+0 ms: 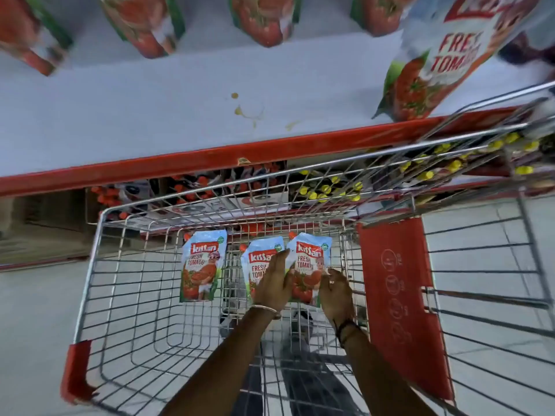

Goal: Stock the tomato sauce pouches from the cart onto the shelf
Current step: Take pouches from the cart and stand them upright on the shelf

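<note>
Hands (303, 288) apparently gripping pouch (309, 265) in cart (90, 265).

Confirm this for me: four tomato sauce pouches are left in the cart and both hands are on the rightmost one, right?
Not quite. The head view shows three pouches in the cart, not four. Both the left hand and right hand are at the rightmost pouch.

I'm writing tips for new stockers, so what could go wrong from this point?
1. Both hands, left and right, close on the right pouch while the left lies over the middle pouch; lifting both together, one may slip back into the cart.
2. The shelf has yellowish stains; pouches set there could get dirty.
3. The pouch on the shelf leans near the red edge and may topple.
</note>
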Available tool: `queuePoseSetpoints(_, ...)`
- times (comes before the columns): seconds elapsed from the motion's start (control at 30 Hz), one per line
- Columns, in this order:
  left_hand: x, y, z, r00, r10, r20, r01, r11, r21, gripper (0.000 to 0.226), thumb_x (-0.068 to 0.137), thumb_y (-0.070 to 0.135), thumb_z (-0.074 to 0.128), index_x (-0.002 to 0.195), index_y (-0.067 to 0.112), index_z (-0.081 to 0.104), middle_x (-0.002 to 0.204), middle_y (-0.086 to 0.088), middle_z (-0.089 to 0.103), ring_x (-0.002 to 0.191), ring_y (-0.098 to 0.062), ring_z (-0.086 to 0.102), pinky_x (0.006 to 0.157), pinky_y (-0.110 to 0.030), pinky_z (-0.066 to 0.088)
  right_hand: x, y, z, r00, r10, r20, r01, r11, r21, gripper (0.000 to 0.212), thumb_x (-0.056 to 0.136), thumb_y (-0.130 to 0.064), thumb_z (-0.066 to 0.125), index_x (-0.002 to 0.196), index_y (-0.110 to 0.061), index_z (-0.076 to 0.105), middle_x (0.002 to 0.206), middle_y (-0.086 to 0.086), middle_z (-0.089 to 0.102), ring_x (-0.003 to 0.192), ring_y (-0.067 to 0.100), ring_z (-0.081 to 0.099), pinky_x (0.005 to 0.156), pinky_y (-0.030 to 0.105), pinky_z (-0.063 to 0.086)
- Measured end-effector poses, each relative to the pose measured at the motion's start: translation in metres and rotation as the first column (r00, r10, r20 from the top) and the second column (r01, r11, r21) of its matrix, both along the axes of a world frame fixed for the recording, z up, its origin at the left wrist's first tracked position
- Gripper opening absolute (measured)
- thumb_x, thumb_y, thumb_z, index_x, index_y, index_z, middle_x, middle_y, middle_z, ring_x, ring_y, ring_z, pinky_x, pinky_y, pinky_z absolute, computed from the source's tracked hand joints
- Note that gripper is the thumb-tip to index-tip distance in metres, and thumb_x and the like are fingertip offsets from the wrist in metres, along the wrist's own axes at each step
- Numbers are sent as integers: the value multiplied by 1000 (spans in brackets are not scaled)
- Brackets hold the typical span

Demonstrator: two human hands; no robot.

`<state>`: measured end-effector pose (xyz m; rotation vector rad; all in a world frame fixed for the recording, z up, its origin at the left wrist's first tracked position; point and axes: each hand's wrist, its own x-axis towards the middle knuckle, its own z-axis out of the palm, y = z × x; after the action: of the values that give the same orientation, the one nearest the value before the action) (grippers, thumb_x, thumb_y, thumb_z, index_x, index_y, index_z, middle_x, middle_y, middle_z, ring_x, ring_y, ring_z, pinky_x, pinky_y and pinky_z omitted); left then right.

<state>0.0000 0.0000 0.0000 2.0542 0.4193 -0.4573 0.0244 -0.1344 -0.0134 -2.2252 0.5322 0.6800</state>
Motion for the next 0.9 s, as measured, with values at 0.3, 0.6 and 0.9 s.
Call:
queuePoseSetpoints(0.3,34,-1,-68,965,174,-196,-162,984,74,19,89,10,47,98,7,63,99,-15,70,100,-38,58,87,-41,47,40,-5,-47,984,-33,-172,43,998,56,19,92,-1,48,98,15,55,72,12,61,50,-2,60,32,2,33)
queuePoseSetpoints(0.6,62,3,-82,918,176,-356,-94,967,235,32,86,22,57,109,0,57,121,-24,61,113,-38,55,94,-40,43,50,-8,-73,991,69,-118,-76,995,-58,36,94,-25,47,92,8,61,103,30,68,95,40,63,72,37,47)
queuePoseSetpoints(0.9,33,6,-24,886,344,-310,-324,939,115,6,74,5,66,77,0,66,98,-26,70,96,-35,63,81,-33,47,23,-16,-33,1000,26,12,-26,1000,5,15,83,6,44,79,5,58,91,29,65,84,38,60,64,35,40)
